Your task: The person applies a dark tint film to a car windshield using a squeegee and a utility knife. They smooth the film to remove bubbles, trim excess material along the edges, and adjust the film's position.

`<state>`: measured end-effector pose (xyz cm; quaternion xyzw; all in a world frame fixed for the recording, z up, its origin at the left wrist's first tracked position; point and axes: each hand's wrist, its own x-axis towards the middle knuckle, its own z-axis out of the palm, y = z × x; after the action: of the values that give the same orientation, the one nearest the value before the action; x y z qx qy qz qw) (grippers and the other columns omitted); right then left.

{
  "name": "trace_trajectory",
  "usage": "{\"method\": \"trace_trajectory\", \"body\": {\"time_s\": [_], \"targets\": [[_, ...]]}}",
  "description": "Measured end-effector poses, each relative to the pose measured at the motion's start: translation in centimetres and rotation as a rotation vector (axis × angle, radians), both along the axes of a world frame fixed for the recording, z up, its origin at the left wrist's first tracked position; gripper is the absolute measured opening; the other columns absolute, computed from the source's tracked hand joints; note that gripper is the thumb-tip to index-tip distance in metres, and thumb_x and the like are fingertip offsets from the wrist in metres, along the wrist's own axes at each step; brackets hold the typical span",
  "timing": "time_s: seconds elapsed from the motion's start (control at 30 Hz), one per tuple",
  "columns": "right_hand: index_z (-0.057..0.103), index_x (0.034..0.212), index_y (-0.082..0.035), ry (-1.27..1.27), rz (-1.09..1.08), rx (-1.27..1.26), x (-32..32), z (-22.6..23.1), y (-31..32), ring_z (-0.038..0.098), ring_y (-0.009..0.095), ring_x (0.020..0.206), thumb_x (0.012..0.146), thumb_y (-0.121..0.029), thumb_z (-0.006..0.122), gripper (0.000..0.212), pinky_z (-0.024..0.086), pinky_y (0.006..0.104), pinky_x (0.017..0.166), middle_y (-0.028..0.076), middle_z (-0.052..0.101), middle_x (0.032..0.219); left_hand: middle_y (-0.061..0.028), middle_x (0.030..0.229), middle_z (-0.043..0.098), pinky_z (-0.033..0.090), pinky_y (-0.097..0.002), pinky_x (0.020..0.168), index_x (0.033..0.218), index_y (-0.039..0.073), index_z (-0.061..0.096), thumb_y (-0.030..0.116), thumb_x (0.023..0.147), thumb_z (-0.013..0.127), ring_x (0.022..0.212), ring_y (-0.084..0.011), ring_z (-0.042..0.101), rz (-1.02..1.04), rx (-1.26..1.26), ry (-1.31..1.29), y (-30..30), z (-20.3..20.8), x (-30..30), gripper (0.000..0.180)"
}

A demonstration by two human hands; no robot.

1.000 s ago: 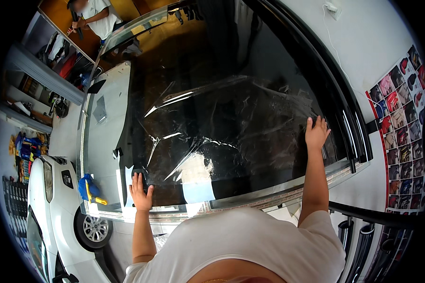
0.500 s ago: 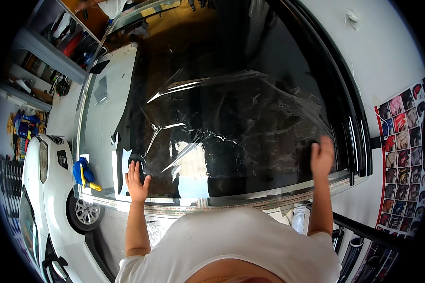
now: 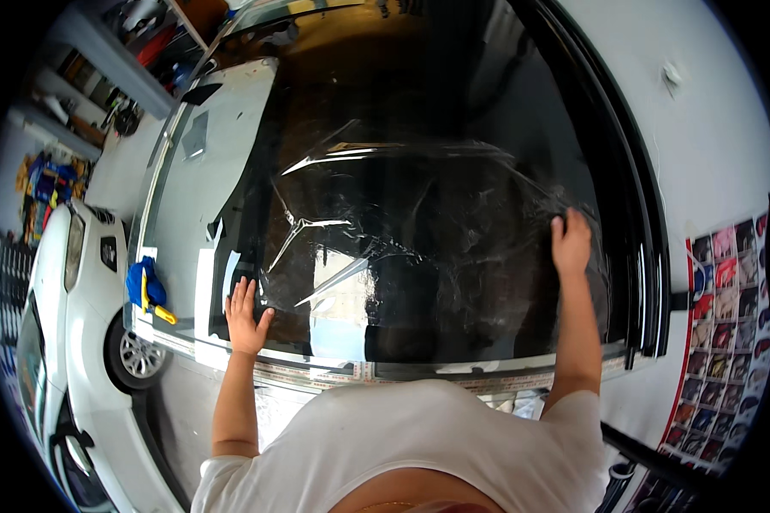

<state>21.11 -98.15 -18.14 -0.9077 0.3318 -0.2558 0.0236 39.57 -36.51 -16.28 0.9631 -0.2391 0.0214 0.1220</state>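
A large sheet of dark, glossy film covers most of a glass-topped table. Creases and bright wrinkles run across its clear surface layer in the middle. My left hand rests flat with fingers spread at the near left of the sheet. Farther out, at the right side of the film, lies my right hand, fingers stretched forward and thumb apart, with nothing seen in it. Its palm side is hidden.
A blue cloth and a yellow-handled tool lie at the table's left edge. Long black rolls line the right side. A white car stands left. Sample pictures hang on the right wall.
My right hand has slid away from me and slightly left over the film. My left hand stays in nearly the same place. The whole view has shifted a little.
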Motion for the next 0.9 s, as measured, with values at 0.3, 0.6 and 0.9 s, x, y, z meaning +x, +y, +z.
{"method": "trace_trajectory", "body": {"time_s": [0.3, 0.6, 0.9], "targets": [[0.058, 0.121, -0.015, 0.203, -0.022, -0.020, 3.5, 1.1, -1.6, 0.048, 0.035, 0.115, 0.088, -0.034, 0.054, 0.038, 0.037, 0.0431, 0.097, 0.016, 0.053, 0.125, -0.0103, 0.147, 0.031, 0.015, -0.0484, 0.110, 0.138, 0.012, 0.038, 0.036, 0.080, 0.060, 0.135, -0.0292, 0.028, 0.053, -0.008, 0.066, -0.5, 1.2, -0.3, 0.066], [0.065, 0.102, -0.006, 0.029, 0.557, 0.136, 11.6, 2.8, 8.1, 0.053, 0.031, 0.101, 0.082, -0.024, 0.063, 0.027, 0.042, 0.0391, 0.089, 0.011, 0.059, 0.108, -0.0111, 0.147, 0.029, 0.016, -0.0504, 0.110, 0.138, 0.011, 0.037, 0.038, 0.078, 0.062, 0.136, -0.0303, 0.027, 0.064, 0.007, 0.109, -0.3, 1.8, -0.3, 0.070], [0.063, 0.089, -0.003, -0.066, 0.623, -0.026, 18.4, 5.0, 10.2, 0.055, 0.033, 0.090, 0.079, -0.017, 0.061, 0.017, 0.044, 0.0413, 0.082, 0.012, 0.061, 0.098, -0.0133, 0.113, 0.056, 0.039, -0.0441, 0.095, 0.100, 0.007, 0.063, 0.019, 0.066, 0.072, 0.108, -0.0311, 0.051, -0.127, -0.143, 0.039, -8.5, 8.0, 0.6, 0.037]]}}
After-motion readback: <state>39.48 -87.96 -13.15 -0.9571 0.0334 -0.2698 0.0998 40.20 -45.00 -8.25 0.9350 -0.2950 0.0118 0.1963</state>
